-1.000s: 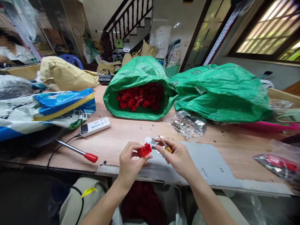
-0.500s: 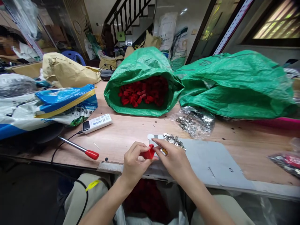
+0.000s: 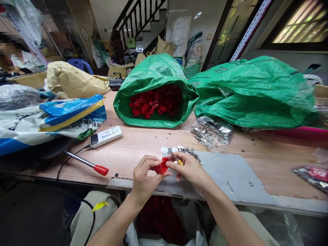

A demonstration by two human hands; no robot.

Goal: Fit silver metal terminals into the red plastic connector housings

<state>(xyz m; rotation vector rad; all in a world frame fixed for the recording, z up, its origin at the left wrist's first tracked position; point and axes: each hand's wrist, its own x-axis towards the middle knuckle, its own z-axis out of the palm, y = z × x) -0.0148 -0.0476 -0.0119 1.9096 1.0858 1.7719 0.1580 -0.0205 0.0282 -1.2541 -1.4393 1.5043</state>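
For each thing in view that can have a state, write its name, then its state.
Left hand: closed on red part
Right hand: closed on yellow tool
Red part: held in left hand
Middle green bag: open, red pieces inside
Clear bag: lying down, metal bits inside
Metal heap: loose, beside right hand
White device: cable plugged in

Two bare hands meet above the tabletop, left hand (image 3: 145, 174) pinching, right hand (image 3: 188, 168) curled beside it, forearms angled inward.
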